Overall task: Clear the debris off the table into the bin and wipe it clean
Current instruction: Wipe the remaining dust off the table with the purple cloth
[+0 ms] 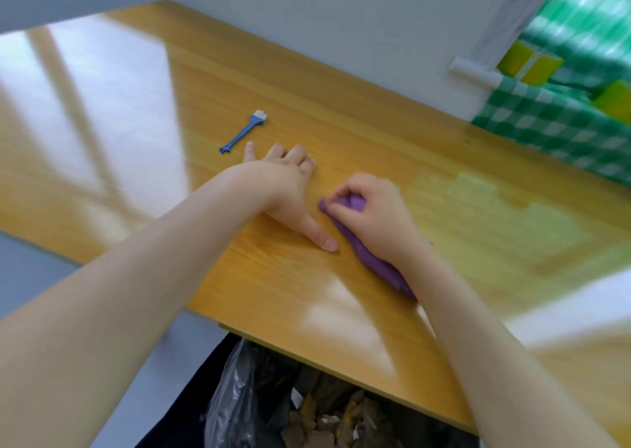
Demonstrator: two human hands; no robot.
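A wooden table (pixel 307 89) fills the view. My right hand (pixel 375 215) is closed on a purple cloth (pixel 379 263) pressed flat on the tabletop near the front edge. My left hand (pixel 290 188) rests flat on the wood just left of the cloth, fingers spread, holding nothing. Below the table's front edge stands a bin lined with a black bag (pixel 246 396), holding brown and yellow scraps (pixel 327 423). No debris shows on the tabletop.
A small blue brush (pixel 244 132) lies on the table beyond my left hand. At the far right, a green-and-white checked cloth (pixel 546 126) with yellow-green objects (pixel 529 62) adjoins the table. A pale wall runs behind.
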